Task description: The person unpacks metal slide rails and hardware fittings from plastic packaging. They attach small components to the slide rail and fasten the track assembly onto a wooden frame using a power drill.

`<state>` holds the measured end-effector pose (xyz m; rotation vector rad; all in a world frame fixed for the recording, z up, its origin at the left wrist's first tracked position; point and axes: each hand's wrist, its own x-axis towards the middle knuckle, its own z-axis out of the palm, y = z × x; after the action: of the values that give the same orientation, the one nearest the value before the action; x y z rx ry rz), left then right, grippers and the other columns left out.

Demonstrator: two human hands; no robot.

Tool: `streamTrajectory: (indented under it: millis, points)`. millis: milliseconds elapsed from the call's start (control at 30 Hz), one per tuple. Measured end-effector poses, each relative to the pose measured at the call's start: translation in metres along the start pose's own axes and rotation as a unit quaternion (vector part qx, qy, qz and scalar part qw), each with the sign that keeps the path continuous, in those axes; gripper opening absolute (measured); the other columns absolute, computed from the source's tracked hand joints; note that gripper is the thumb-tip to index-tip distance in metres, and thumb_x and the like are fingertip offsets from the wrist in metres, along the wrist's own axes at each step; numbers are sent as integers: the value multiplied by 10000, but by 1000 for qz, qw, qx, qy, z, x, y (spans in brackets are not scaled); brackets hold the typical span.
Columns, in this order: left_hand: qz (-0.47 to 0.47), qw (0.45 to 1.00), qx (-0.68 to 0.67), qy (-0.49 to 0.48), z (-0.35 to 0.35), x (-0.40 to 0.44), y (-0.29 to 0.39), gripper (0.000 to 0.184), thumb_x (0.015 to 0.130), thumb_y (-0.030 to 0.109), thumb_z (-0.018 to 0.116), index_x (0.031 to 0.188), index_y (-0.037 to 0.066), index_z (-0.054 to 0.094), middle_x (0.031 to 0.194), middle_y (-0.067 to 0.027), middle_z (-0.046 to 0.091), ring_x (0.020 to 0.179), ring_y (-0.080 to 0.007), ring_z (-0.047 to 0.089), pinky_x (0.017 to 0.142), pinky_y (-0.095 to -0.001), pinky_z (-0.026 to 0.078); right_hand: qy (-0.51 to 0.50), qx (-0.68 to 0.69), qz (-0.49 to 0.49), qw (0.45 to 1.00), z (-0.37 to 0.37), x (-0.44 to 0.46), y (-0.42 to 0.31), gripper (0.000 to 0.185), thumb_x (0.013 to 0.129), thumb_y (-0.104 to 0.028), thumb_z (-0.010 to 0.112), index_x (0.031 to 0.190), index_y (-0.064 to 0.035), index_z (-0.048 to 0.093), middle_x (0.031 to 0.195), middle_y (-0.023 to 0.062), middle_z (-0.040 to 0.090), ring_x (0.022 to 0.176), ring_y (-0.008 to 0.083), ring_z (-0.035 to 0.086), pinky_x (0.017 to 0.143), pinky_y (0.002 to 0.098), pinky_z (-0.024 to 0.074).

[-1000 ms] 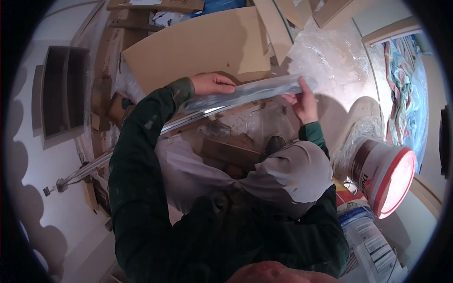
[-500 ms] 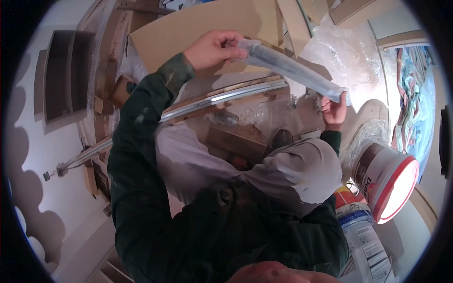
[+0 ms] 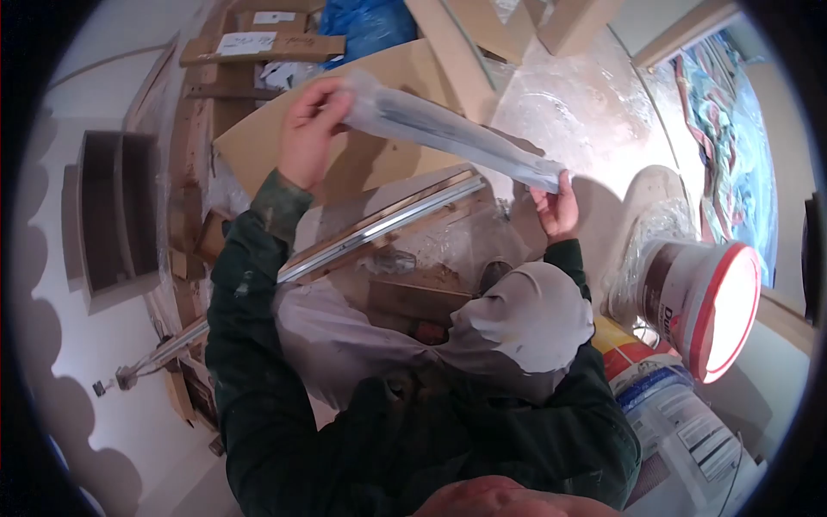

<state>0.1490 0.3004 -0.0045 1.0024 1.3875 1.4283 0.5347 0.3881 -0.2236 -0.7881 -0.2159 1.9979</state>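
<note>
A long, narrow dark item in a translucent plastic sleeve (image 3: 448, 133) is stretched between both hands, raised above the floor. My left hand (image 3: 312, 129) pinches the sleeve's left end between thumb and fingers. At the lower right end, my right hand (image 3: 558, 208) grips the sleeve's edge, thumb on top and fingers underneath. What lies inside is blurred by the plastic, so its kind is unclear. Behind the sleeve lies a brown cardboard sheet (image 3: 284, 155). Below it, a long metal rail (image 3: 388, 226) slants along a wooden strip.
A large white bucket with a red rim (image 3: 719, 310) stands to the right, beside a tub with a blue band (image 3: 659, 388). Clear plastic sheeting (image 3: 581, 108) covers the floor at the back. A small wooden box (image 3: 413, 297) sits between my legs. A grey shelf unit (image 3: 116, 211) is at the left.
Both hands and the sleeve have shifted left in view. My left hand has turned more upright. The view has also moved, showing more cardboard boxes and a blue bag at the top.
</note>
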Motion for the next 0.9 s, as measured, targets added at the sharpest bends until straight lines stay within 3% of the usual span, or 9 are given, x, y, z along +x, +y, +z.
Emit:
streamTrajectory:
  millis: [67, 100, 200, 267, 333, 467, 667, 800, 900]
  points:
    - [-6, 995, -51, 81, -12, 7, -6, 182, 941, 188, 607, 1114, 132, 625, 1023, 18, 629, 951, -99, 597, 761, -270, 498, -27, 36, -11, 999, 22, -12, -5, 342, 1006, -275, 473, 1232, -22, 516, 1196, 143, 611, 1051, 271, 628, 877, 414, 561]
    - [-6, 996, -57, 71, -19, 10, -8, 182, 941, 188, 607, 1114, 132, 625, 1023, 18, 629, 951, -99, 597, 761, -270, 498, -75, 52, -20, 996, 28, -18, -9, 335, 1001, -230, 467, 1250, -9, 504, 1199, 152, 608, 1068, 288, 620, 911, 422, 542]
    - [-9, 991, -75, 114, -40, 17, -15, 179, 953, 200, 591, 1126, 154, 600, 1039, 14, 632, 945, -105, 602, 737, -267, 501, -63, 29, -35, 997, 37, -23, -13, 344, 999, -210, 462, 1261, 9, 497, 1201, 161, 605, 1073, 296, 617, 910, 422, 542]
    - [-16, 982, -99, 159, -48, 17, -17, 176, 968, 197, 562, 1138, 149, 573, 1081, 4, 629, 951, -119, 607, 730, -279, 507, -62, 5, -46, 997, 42, -22, -11, 351, 1003, -221, 460, 1243, 29, 512, 1171, 171, 616, 1047, 285, 630, 890, 408, 554]
    - [-4, 980, -110, 163, -54, 19, -14, 179, 972, 196, 554, 1143, 147, 566, 1104, -2, 626, 956, -125, 609, 730, -285, 510, -35, -116, -60, 991, 48, -23, -8, 336, 1007, -227, 461, 1199, 37, 540, 1127, 169, 632, 988, 261, 654, 839, 375, 578]
    - [15, 972, -134, 194, -63, 20, -9, 201, 980, 199, 538, 1167, 128, 554, 1151, -15, 617, 974, -144, 612, 750, -300, 518, -12, -117, -33, 993, 50, -17, 0, 327, 999, -261, 499, 1157, 19, 561, 1046, 136, 649, 891, 213, 670, 766, 323, 601]
    - [18, 966, -154, 207, -76, 23, -9, 181, 975, 179, 550, 1125, 87, 592, 1122, -41, 632, 972, -159, 616, 719, -299, 530, -24, -25, 28, 999, 47, -19, 5, 277, 973, -255, 561, 1162, -53, 571, 1064, 81, 649, 907, 192, 664, 776, 335, 583]
    - [20, 966, -192, 174, -82, 20, -4, 209, 961, 123, 569, 1158, 61, 600, 1101, -56, 646, 906, -135, 618, 614, -269, 503, -24, -95, 50, 994, 36, -17, 16, 228, 953, -177, 586, 1155, -73, 574, 1099, 47, 641, 967, 187, 643, 762, 315, 565]
    - [28, 971, -179, 154, -77, 14, 11, 233, 952, 103, 582, 1177, 46, 599, 1088, -54, 652, 874, -116, 622, 595, -241, 495, -36, -172, 81, 981, 17, -12, 22, 114, 921, -68, 586, 1029, -49, 618, 1026, 55, 652, 910, 158, 632, 799, 311, 545]
